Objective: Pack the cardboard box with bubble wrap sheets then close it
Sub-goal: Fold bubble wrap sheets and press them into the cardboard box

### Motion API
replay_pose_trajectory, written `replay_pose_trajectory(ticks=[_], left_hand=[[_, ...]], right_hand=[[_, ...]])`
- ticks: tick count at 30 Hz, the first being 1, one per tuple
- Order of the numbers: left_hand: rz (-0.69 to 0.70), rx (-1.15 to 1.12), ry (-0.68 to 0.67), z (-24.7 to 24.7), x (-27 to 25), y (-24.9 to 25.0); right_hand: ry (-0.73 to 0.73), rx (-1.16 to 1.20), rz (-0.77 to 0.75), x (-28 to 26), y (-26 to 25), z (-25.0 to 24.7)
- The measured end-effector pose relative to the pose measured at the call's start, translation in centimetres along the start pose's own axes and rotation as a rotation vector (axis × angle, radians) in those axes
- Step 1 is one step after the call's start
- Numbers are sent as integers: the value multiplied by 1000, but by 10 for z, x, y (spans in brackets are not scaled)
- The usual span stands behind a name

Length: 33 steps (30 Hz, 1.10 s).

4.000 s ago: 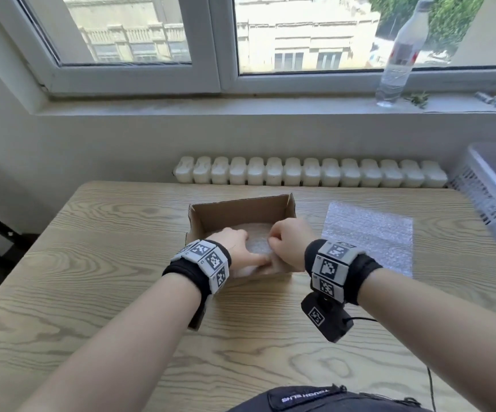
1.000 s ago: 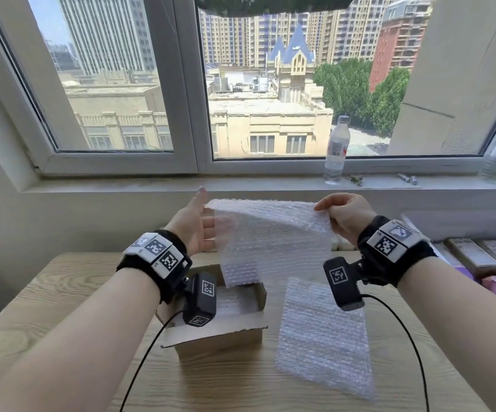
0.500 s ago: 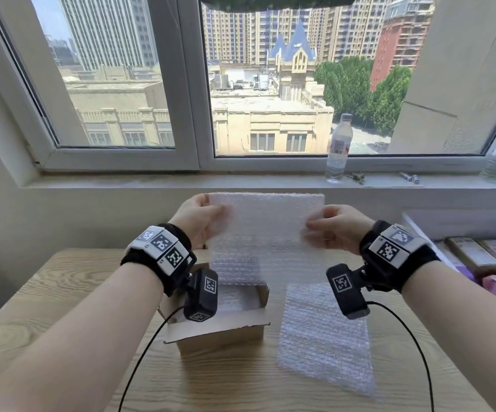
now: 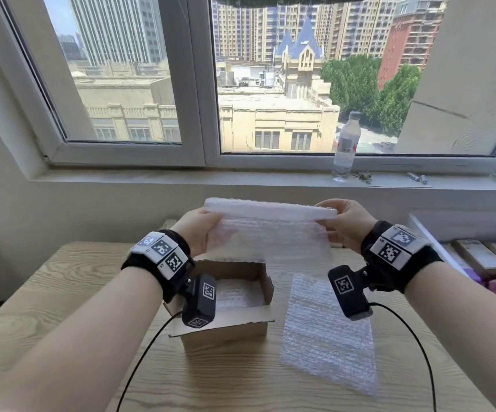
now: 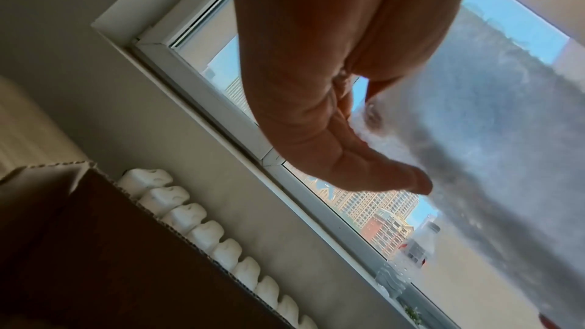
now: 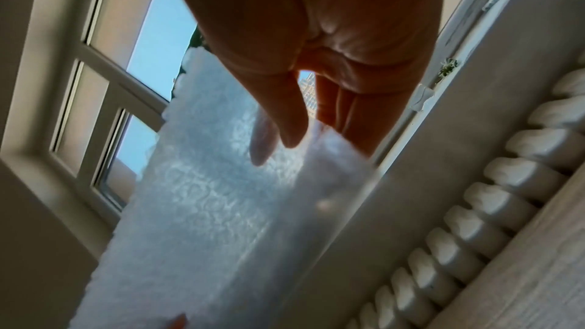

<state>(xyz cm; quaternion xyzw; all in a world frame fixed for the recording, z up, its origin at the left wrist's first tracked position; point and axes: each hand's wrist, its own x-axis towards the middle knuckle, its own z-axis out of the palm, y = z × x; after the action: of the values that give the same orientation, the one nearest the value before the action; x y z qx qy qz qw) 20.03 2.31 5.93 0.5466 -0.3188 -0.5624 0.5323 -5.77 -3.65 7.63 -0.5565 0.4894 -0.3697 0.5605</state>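
I hold a bubble wrap sheet (image 4: pixel 270 233) in the air above the open cardboard box (image 4: pixel 226 334), with its top folded over into a thick edge. My left hand (image 4: pixel 211 230) pinches the left end and my right hand (image 4: pixel 334 221) pinches the right end. In the left wrist view the thumb of my left hand (image 5: pixel 364 139) presses on the sheet (image 5: pixel 490 159). The right wrist view has my right hand (image 6: pixel 300 129) gripping the sheet (image 6: pixel 205 209). Bubble wrap (image 4: pixel 238 292) lies inside the box. Another sheet (image 4: pixel 327 334) lies flat on the table to its right.
The box stands on a wooden table (image 4: pixel 77 278) under a window. A water bottle (image 4: pixel 346 147) is on the sill, and a white radiator (image 6: pixel 475 209) runs behind the table. Flat packages (image 4: pixel 484 260) are stacked at the right. Camera cables hang from both wrists.
Earlier both hands pressed wrap into the box. Since then they lifted a sheet, and in the last half second they folded its top over and moved out to its ends.
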Motion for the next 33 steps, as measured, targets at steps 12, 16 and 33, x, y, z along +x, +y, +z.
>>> replay_pose_trajectory(ticks=[12,16,33], left_hand=[[-34,341,181,-44,-5,-15],[31,612,329,-52,-9,-29],[183,1626,199,-33,-22,-92]], right_hand=[[-26,116,79,0,16,52],[-29,58,105,-2,24,78],[-182,-1156,-75,4,89,136]])
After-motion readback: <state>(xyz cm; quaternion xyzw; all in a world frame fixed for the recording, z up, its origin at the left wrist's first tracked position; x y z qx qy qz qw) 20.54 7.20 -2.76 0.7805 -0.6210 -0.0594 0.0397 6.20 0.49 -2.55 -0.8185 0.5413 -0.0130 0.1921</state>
